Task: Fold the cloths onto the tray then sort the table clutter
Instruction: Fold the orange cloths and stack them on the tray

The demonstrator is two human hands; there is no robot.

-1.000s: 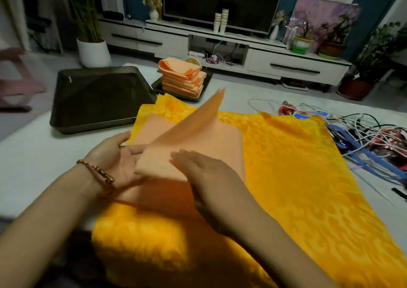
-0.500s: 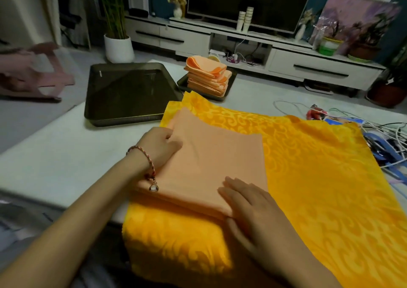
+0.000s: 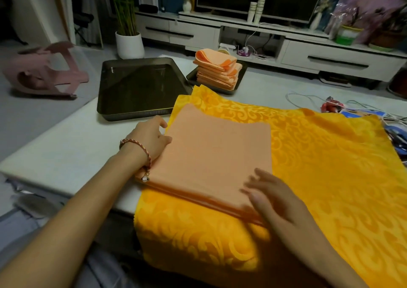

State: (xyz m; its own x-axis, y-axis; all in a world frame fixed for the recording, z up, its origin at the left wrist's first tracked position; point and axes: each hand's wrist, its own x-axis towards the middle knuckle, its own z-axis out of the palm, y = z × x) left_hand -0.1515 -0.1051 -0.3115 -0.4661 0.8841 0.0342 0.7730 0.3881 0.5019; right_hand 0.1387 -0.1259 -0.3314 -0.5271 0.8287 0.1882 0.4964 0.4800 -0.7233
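Observation:
A pale orange cloth [image 3: 217,155] lies folded flat on a large yellow patterned cloth [image 3: 330,166] spread over the white table [image 3: 66,151]. My left hand [image 3: 149,138] grips the orange cloth's left edge, thumb on top. At the near right corner my right hand [image 3: 273,197] lies with straight fingers on the cloth, blurred by motion. Behind, an empty dark tray [image 3: 136,85] sits at the left. A smaller dark tray [image 3: 241,76] to its right holds a stack of folded orange cloths [image 3: 217,69].
Tangled white cables, a red object and blue items [image 3: 361,113] lie at the table's right edge. A pink stool [image 3: 41,71] lies on the floor to the left. Beyond the table stand a white plant pot [image 3: 129,45] and a low TV cabinet [image 3: 286,38].
The raised flap of the orange cloth came down flat into a neat fold. My left hand moved to the left edge and my right hand slid to the near right corner.

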